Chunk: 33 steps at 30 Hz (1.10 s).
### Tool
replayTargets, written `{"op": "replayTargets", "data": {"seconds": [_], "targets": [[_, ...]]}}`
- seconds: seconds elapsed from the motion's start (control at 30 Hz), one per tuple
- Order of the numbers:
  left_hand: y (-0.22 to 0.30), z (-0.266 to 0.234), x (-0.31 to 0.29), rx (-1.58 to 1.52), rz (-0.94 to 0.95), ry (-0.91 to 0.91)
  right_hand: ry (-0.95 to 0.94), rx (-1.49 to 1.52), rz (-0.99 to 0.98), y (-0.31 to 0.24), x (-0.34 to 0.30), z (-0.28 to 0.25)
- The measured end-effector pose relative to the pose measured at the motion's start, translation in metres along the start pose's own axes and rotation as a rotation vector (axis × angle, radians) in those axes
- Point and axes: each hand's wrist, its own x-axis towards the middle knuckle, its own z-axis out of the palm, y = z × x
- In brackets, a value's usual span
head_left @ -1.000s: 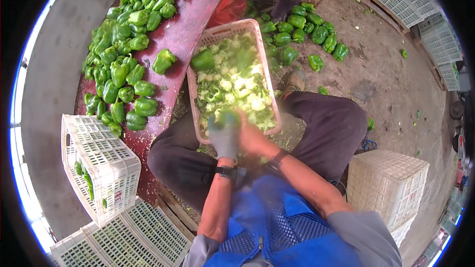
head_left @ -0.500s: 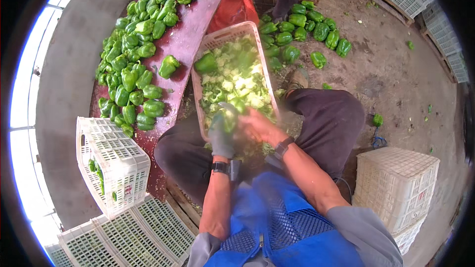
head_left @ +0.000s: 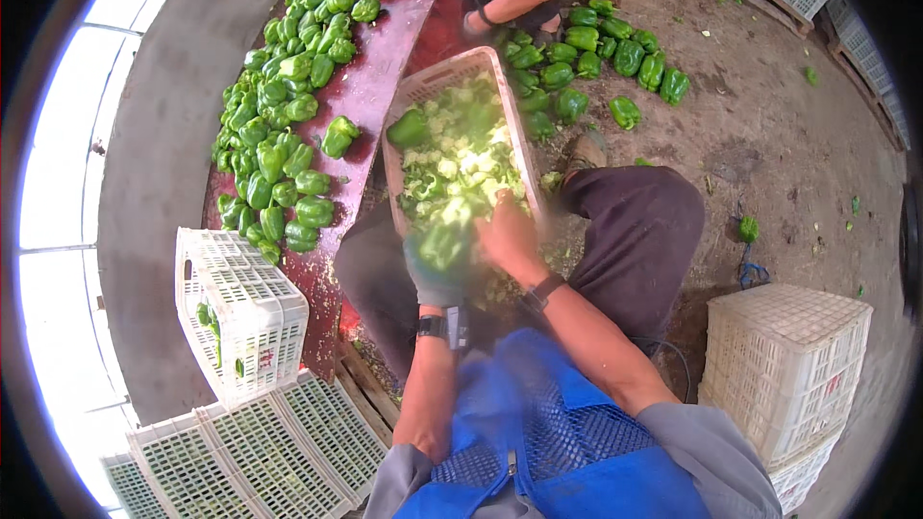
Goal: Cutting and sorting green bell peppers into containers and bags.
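Green bell pepper (head_left: 444, 246) gripped in the gloved left hand (head_left: 433, 279), over the near end of a pink plastic crate (head_left: 447, 75). Pale pepper cores (head_left: 476, 159) are heaped inside. The bare right hand (head_left: 508, 235) is held just beside the pepper, fingers blurred; whether anything is pinched cannot be told. Whole peppers (head_left: 274, 156) are piled leftward on a red board (head_left: 383, 58).

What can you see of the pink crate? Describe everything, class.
The pink crate looks plastic: rectangular, open-topped, pale-rimmed. Pale green scraps cover its inside; a pepper lies by its far left corner. It sits between the legs, right of the red table. The hands hide part of its near end; its support is hidden.
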Motion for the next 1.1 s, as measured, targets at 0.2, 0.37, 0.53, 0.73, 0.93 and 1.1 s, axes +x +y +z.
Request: {"op": "replayTargets", "data": {"seconds": [0.2,0.37,0.53,0.73,0.93,1.1], "targets": [[-0.011,-0.028,0.015,0.358,0.196,-0.107,-0.173,0.064,-0.253,-0.01,-0.013,-0.009],[-0.032,-0.007,-0.007,0.232,0.053,-0.051,-0.143,-0.188,-0.509,0.019,-0.02,0.016],[-0.037,-0.007,-0.014,0.492,0.186,0.036,-0.17,-0.144,-0.571,0.02,-0.014,0.02],[-0.045,-0.033,0.003,0.934,0.592,0.026,-0.034,0.24,-0.069,0.003,-0.015,0.025],[-0.004,-0.019,0.012,0.53,0.419,0.215,0.206,-0.22,-0.087,0.028,0.013,-0.018],[0.055,0.035,-0.035,0.674,0.434,0.275,0.202,-0.237,-0.249,-0.002,0.013,0.009]]}}
